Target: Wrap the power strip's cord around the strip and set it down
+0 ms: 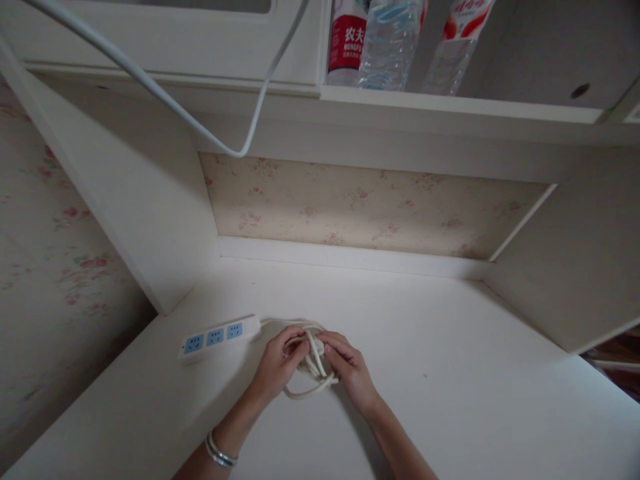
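A white power strip [220,337] with blue socket faces lies on the desk to the left of my hands. Its white cord [311,390] runs from the strip's right end into a loose, coiled bundle between my hands. My left hand [280,360] is closed on the left side of the bundle, thumb against the loops. On the other side, my right hand [347,367] pinches the cord near a pale piece that looks like the plug [319,347]. My fingers partly cover that piece. Two silvery bangles circle my left wrist.
The white desk [450,400] is enclosed by side panels and a flowered back wall [370,207]. Overhead, a shelf [450,110] holds several plastic bottles [390,47]. A bent pale tube [175,117] hangs across the upper left.
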{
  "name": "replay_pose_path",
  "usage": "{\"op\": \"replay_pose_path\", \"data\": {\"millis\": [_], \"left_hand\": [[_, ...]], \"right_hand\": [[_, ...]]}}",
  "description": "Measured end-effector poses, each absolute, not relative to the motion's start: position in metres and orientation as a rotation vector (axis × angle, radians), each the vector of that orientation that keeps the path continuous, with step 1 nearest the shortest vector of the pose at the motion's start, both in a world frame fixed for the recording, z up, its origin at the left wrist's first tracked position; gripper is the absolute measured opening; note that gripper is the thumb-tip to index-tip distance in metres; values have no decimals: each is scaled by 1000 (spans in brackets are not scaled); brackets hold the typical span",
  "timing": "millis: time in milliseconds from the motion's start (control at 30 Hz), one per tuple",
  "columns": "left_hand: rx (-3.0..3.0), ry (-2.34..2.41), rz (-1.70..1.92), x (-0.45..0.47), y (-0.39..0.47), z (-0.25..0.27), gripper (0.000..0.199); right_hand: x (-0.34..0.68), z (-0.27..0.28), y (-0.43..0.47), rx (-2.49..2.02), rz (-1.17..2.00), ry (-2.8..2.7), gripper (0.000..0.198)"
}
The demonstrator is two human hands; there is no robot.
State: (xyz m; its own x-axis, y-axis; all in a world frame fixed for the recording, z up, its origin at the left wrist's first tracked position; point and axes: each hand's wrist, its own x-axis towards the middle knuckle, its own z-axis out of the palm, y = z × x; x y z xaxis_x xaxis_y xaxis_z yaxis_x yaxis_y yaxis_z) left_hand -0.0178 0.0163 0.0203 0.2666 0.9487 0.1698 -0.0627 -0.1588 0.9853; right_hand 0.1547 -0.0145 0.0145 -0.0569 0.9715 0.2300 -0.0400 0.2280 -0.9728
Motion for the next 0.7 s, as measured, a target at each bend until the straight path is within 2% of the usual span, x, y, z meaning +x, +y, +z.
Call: {"op": "replay_pose_path", "data": {"millis": [267, 467, 700], "left_hand": [[1396, 929, 1142, -16, 17, 22, 25], [1415, 939, 1091, -16, 13, 26, 26], [1395, 944, 1109, -13, 16, 17, 27]], "right_hand": [[151, 23, -20, -1008, 900, -1362, 35], [156, 27, -24, -1180, 626, -1604, 21], [153, 25, -27, -1155, 512, -1661, 34]]}}
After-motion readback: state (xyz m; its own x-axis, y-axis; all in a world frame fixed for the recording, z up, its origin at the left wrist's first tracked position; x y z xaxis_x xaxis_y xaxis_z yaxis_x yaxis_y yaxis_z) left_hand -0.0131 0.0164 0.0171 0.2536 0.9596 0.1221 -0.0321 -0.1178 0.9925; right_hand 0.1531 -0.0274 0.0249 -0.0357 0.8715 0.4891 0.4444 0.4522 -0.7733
